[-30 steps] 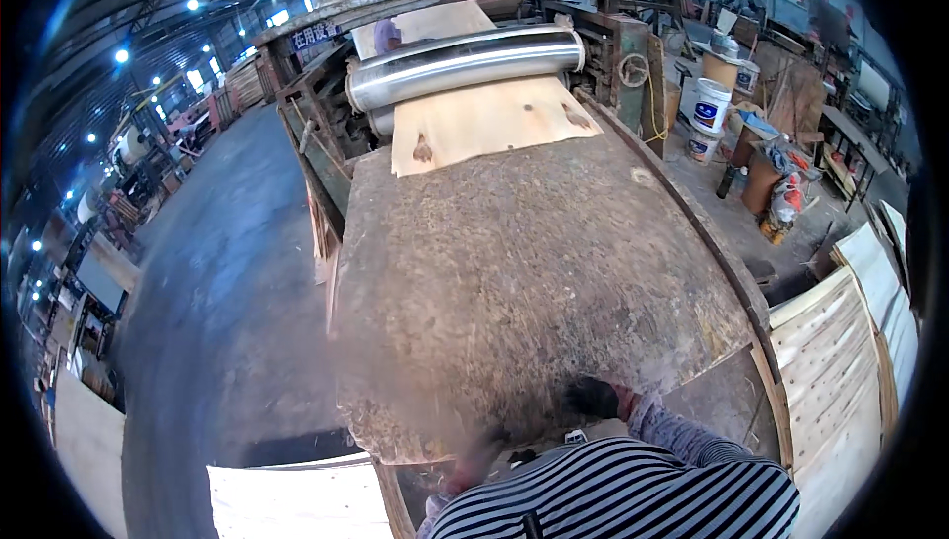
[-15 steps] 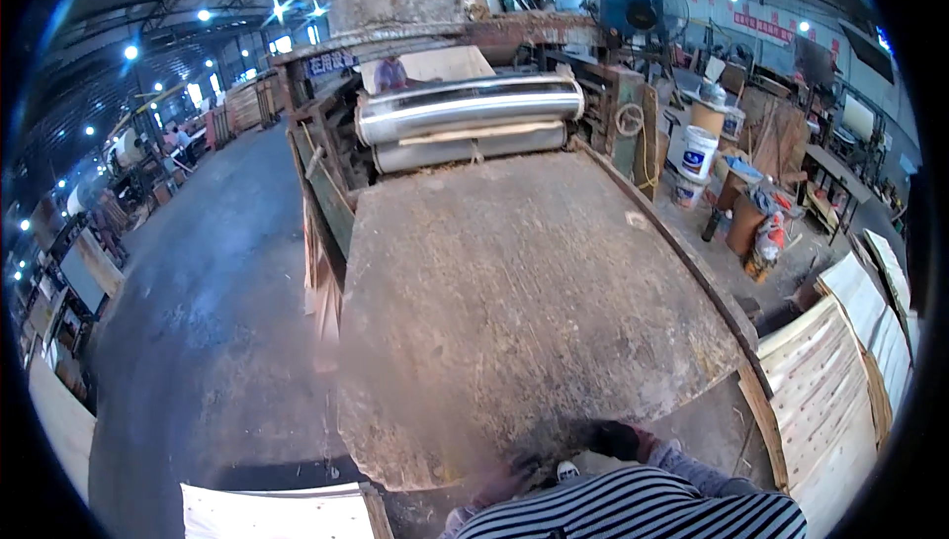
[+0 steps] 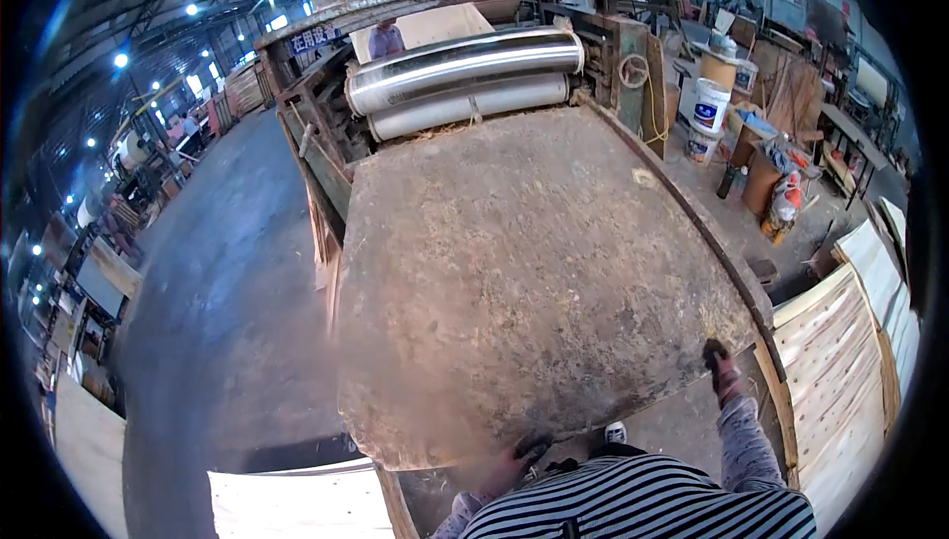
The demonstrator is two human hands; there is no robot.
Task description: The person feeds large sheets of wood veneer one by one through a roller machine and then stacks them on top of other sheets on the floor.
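A large, worn brown feed table (image 3: pixel 524 262) stretches from my body to a pair of metal rollers. My left hand (image 3: pixel 531 450), in a dark glove, is close to my striped top at the table's near edge; its fingers are too indistinct to read. Out at the near right corner, my right hand (image 3: pixel 719 356) is also dark-gloved. It is beside or on the table edge, and I see no sheet in it. The shiny upper roller (image 3: pixel 465 69) lies above a duller lower roller (image 3: pixel 470 106).
Behind the rollers stands another person (image 3: pixel 386 42) near a pale sheet (image 3: pixel 435 27). Pale veneer sheets (image 3: pixel 830 366) are stacked on my right, and another pale stack (image 3: pixel 301 501) lies at the near left. White buckets (image 3: pixel 710 109) stand beyond the machine's right side.
My right hand has swung from near my body out to the table's right corner. The tan strip between the rollers no longer shows. My view has tilted down.
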